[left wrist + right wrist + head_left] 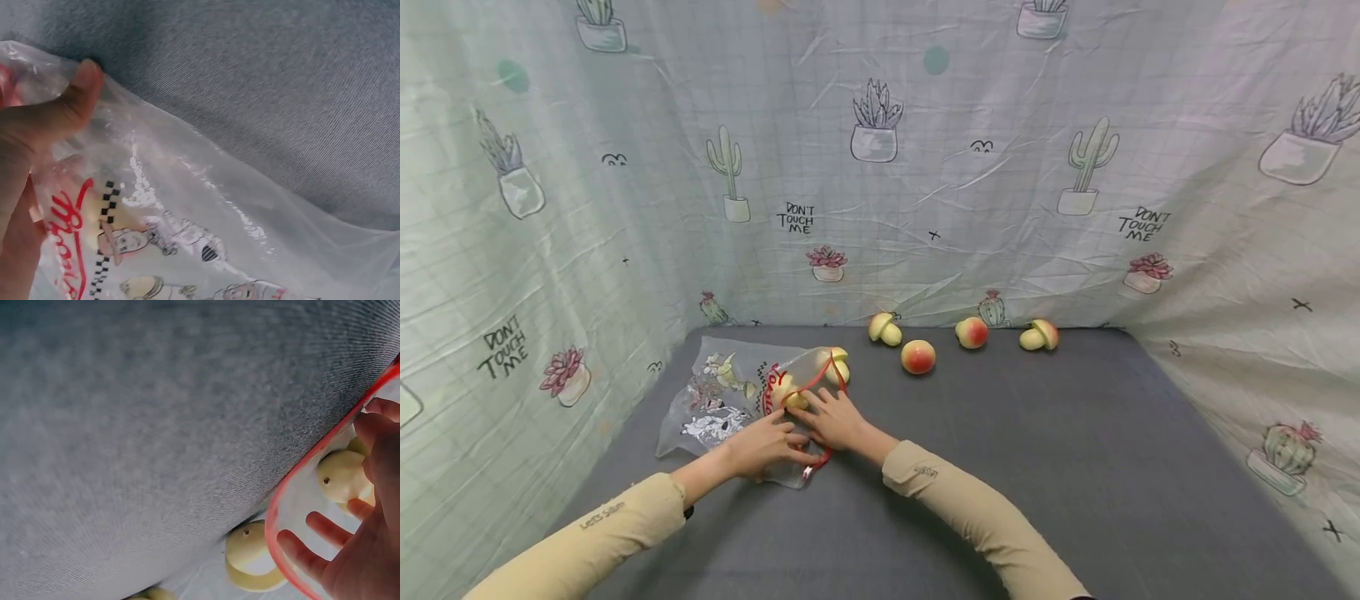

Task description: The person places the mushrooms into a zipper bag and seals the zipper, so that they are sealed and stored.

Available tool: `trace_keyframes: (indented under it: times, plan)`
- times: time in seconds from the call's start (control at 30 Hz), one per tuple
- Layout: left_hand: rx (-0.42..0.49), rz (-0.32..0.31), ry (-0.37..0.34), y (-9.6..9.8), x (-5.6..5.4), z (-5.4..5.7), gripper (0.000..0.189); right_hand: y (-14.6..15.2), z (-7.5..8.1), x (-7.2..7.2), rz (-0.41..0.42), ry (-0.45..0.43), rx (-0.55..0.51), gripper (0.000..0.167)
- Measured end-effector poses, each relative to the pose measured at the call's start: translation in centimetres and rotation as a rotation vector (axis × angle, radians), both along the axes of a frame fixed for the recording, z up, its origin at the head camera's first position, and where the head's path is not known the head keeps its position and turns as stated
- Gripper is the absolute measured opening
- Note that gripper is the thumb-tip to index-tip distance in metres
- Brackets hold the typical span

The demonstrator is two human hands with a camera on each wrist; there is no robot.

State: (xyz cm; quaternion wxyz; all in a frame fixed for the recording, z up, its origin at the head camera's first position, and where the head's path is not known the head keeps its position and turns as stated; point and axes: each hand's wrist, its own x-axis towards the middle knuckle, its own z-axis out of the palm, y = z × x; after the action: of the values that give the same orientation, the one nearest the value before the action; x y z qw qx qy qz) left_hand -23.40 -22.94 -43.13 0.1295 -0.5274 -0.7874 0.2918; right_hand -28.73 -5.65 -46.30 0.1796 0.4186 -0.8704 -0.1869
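A clear plastic drawstring-style bag (745, 354) with a red rim (300, 467) and cartoon prints lies flat on the left of the table. My left hand (765, 444) grips the bag near its mouth, thumb (81, 94) over the plastic. At the same mouth is my right hand (837, 421), fingers spread, inside the red rim in the right wrist view. Beside those fingers, a pale yellow toy mushroom (342, 478) lies within the bag. Another mushroom (247, 550) sits at the rim, partly behind it.
Behind the bag, toward the back curtain (925, 250), stand several loose toy mushrooms: a yellow one (880, 327), one with its red-yellow cap facing me (918, 357), and two more to the right (973, 332). Dark grey cloth (1000, 433) covers the table.
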Motion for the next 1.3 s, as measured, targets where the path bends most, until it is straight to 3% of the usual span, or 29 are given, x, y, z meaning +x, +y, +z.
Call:
trace_keyframes:
  times: [0.3, 0.7, 1.0, 1.3]
  plan:
    - [0.051, 0.01, -0.074, 0.7, -0.3, 0.2, 0.068, 1.1, 0.5, 0.1, 0.025, -0.027, -0.013, 0.055]
    - [0.08, 0.012, -0.043, 0.6, -0.1, -0.6, 0.072, 0.9, 0.3, -0.2, 0.015, -0.037, -0.003, 0.051]
    - [0.086, -0.022, 0.025, 0.3, -0.1, -1.3, 0.075, 0.0, 0.0, -0.5, -0.054, -0.071, 0.021, 0.053]
    - [0.145, -0.033, -0.061, -0.1, -0.5, -1.3, 0.074, -0.6, 0.0, -1.3, -0.068, -0.101, -0.006, 0.054]
